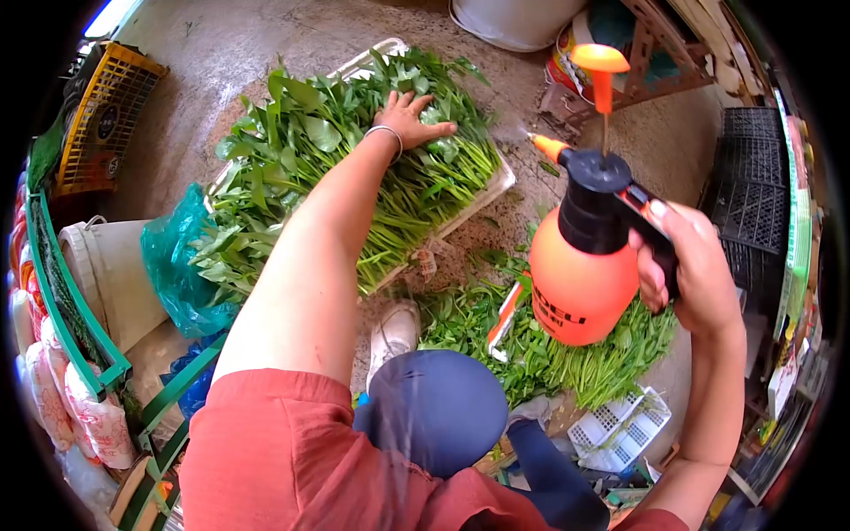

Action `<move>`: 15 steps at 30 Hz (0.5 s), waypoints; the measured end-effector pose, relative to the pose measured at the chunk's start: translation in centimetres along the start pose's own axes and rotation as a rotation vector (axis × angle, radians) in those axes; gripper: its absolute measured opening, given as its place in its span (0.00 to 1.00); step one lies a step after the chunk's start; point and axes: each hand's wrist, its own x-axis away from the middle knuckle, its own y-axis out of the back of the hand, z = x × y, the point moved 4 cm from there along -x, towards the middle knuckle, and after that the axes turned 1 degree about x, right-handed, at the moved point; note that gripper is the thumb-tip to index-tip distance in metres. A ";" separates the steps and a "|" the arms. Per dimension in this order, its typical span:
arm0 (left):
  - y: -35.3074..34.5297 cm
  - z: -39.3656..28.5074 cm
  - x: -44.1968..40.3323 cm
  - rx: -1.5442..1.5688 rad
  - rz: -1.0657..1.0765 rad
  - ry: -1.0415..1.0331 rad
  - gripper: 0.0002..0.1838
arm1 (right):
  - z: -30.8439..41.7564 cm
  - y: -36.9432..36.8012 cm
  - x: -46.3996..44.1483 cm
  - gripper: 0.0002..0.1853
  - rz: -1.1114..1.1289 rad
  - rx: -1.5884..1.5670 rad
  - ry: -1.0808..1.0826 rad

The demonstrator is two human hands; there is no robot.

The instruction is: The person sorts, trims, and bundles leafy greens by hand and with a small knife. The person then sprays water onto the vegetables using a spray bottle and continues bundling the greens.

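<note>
Greens (301,146), long-stemmed and leafy, filled a pale tray (498,188) set on the floor (190,84). The left hand (409,124), palm down, rested on the leaves toward the tray's far edge, its fingers (421,103) open and spread. The right hand (695,265) held an orange spray bottle (580,288) by its black handle, the fingers (652,274) curled closed around the grip and the thumb near its top. The bottle was roughly upright, raised beyond the tray's right corner, with its nozzle (547,147) directed toward the greens and a fine mist at the tip. Below the bottle, loose greens (611,354) lay on the floor, beside a white basket (620,429). At the tray's left corner, a teal bag (181,257) lay between the tray and a white bucket (111,279).
</note>
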 end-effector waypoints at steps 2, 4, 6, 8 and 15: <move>-0.1 0.0 -0.1 -0.003 -0.024 -0.016 0.49 | 1.3 -0.4 -2.5 0.18 0.020 -0.008 0.038; -0.3 -0.1 0.0 -0.058 -0.008 -0.009 0.51 | 2.7 -1.3 -4.8 0.17 0.035 -0.030 0.005; -0.2 -0.3 0.4 -0.081 -0.027 0.008 0.51 | 4.0 -2.5 -6.7 0.16 0.063 -0.014 0.044; -0.3 -0.1 0.5 -0.070 -0.049 0.006 0.51 | 5.1 -3.7 -8.4 0.16 0.067 -0.001 0.036; -0.4 0.0 0.7 -0.078 -0.125 -0.015 0.50 | 5.5 -5.1 -11.6 0.15 0.041 -0.058 -0.013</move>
